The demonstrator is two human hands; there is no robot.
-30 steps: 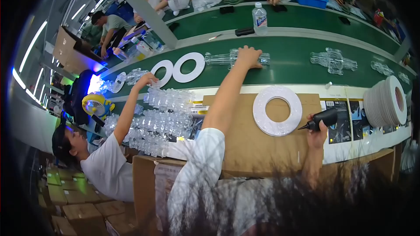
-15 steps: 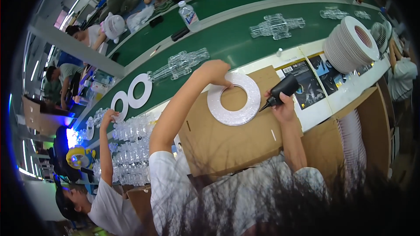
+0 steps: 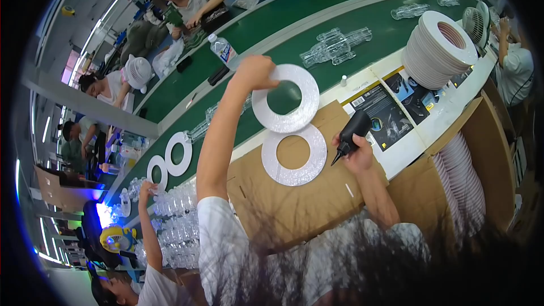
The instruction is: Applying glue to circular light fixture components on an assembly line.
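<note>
My left hand pinches the upper left edge of a white flat ring over the green belt. This ring looks raised, its lower edge overlapping a second white ring that lies on a brown cardboard sheet. In my right hand is a black squeeze bottle with a thin nozzle. The nozzle points down and left, just right of the second ring, apart from it.
Clear plastic parts and further white rings sit along the green belt. A stack of rings stands at the right, above an open carton. A co-worker's hand reaches in at left. A drink bottle stands beyond.
My left hand has moved up and away with a ring, off the cardboard, uncovering a second ring beneath. My right hand still holds the squeeze bottle. The whole view has shifted slightly.
</note>
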